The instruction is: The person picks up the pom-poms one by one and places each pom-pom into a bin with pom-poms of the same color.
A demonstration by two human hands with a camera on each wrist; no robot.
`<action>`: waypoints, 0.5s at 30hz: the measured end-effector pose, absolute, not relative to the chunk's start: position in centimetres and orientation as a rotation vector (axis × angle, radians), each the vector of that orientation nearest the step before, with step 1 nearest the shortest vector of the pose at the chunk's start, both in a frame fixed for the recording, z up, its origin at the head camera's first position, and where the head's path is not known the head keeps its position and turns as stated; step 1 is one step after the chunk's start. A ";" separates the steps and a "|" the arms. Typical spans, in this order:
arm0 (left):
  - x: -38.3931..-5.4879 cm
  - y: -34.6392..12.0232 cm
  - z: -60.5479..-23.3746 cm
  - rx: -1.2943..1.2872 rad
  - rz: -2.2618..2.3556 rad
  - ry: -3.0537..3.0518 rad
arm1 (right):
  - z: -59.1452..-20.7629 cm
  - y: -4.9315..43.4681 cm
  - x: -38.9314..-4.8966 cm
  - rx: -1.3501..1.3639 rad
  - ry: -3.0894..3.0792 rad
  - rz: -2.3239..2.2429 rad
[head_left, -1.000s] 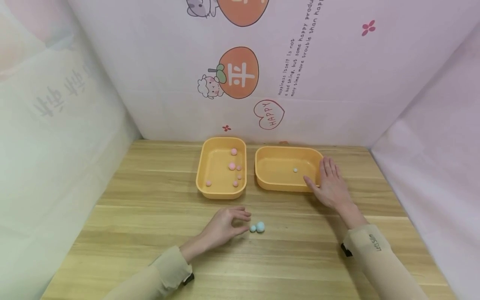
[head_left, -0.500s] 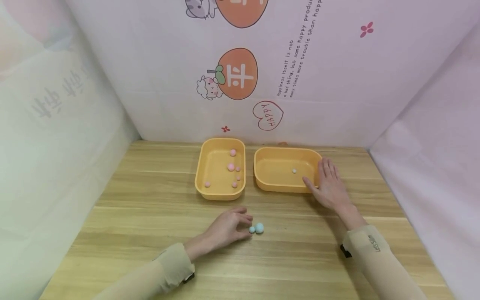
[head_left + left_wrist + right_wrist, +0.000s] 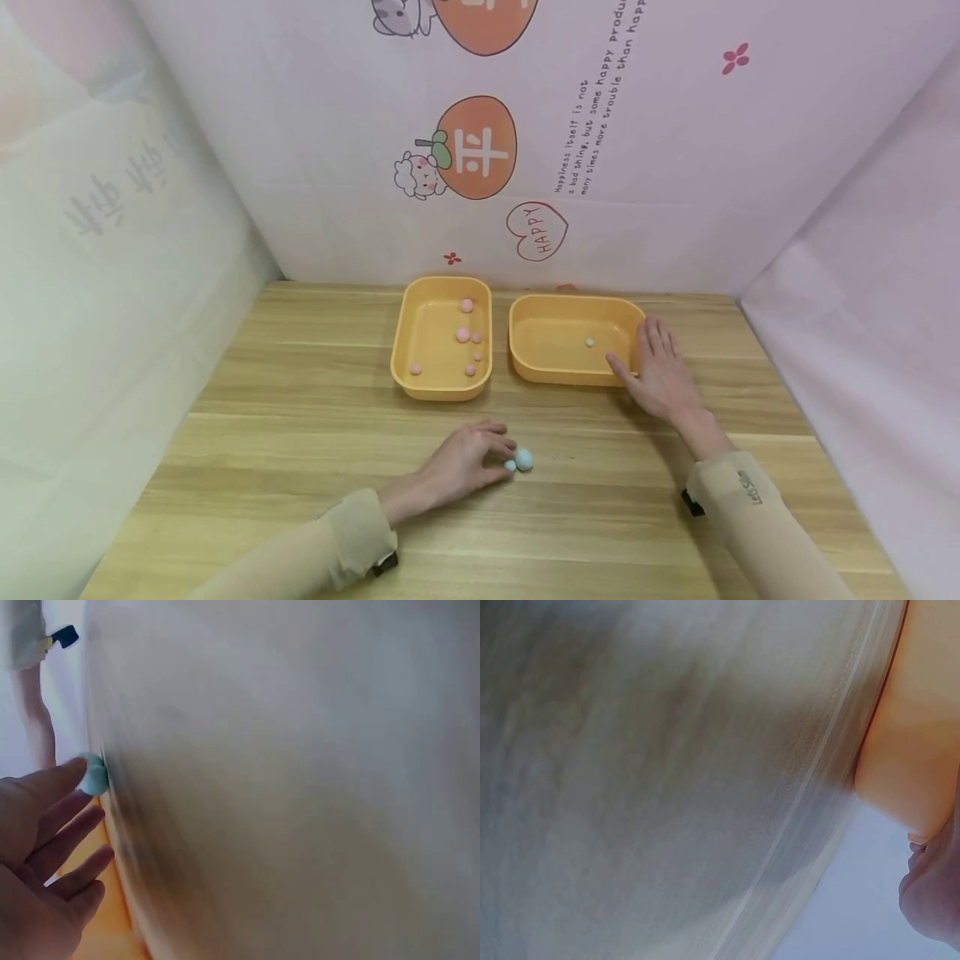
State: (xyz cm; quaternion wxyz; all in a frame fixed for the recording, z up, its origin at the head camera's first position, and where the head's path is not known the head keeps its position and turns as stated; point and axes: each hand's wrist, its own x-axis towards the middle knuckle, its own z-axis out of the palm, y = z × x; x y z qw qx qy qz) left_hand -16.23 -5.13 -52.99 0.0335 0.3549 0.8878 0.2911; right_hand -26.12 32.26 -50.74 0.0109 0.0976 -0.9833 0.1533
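Note:
In the head view, my left hand [image 3: 465, 462] is low over the table, its thumb and forefinger pinching a small light-blue ball [image 3: 510, 466]. A larger light-blue ball [image 3: 524, 459] lies against it on the right. The left wrist view shows the thumb tip at the light-blue balls [image 3: 94, 778], with the other fingers loosely bent. My right hand [image 3: 660, 375] rests on the right end of a yellow tray [image 3: 570, 377], fingers straight and thumb over its front rim. One tiny pale ball [image 3: 589, 342] lies inside that tray.
Left of that tray stands a second yellow tray [image 3: 442, 393], turned lengthwise, with several pink balls [image 3: 462, 334] in it. Both stand on a wood-grain table [image 3: 300, 417], near a printed cloth backdrop [image 3: 637, 233]. Pale cloth walls rise on both sides.
My left hand has moved slightly right and its fingertips have closed on the small blue ball. Both blue balls have shifted a little right. The right hand stays on the tray.

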 end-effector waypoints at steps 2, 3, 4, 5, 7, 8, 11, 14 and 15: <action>-15.9 -4.7 -52.7 1.064 0.895 2.716 | -50.7 32.2 -26.1 0.307 -3.069 0.478; -15.9 -4.6 -52.8 1.065 0.898 2.716 | -50.7 32.2 -26.1 0.307 -3.069 0.478; -15.9 -4.5 -52.8 1.062 0.914 2.711 | -50.7 32.2 -26.1 0.309 -3.068 0.477; -15.8 -4.4 -52.8 1.061 0.925 2.716 | -50.7 32.2 -26.1 0.308 -3.069 0.477; -15.8 -4.3 -52.7 1.059 0.966 2.723 | -50.7 32.3 -26.1 0.305 -3.070 0.476; -15.8 -4.3 -52.6 1.056 0.992 2.727 | -50.7 32.3 -26.1 0.303 -3.071 0.478; -15.7 -4.4 -52.3 1.035 1.078 2.724 | -50.7 32.3 -26.2 0.302 -3.070 0.475; -15.5 -4.5 -51.9 1.014 1.168 2.710 | -50.8 32.4 -26.2 0.304 -3.070 0.472; -15.5 -4.5 -51.9 1.008 1.196 2.707 | -50.8 32.4 -26.2 0.304 -3.067 0.472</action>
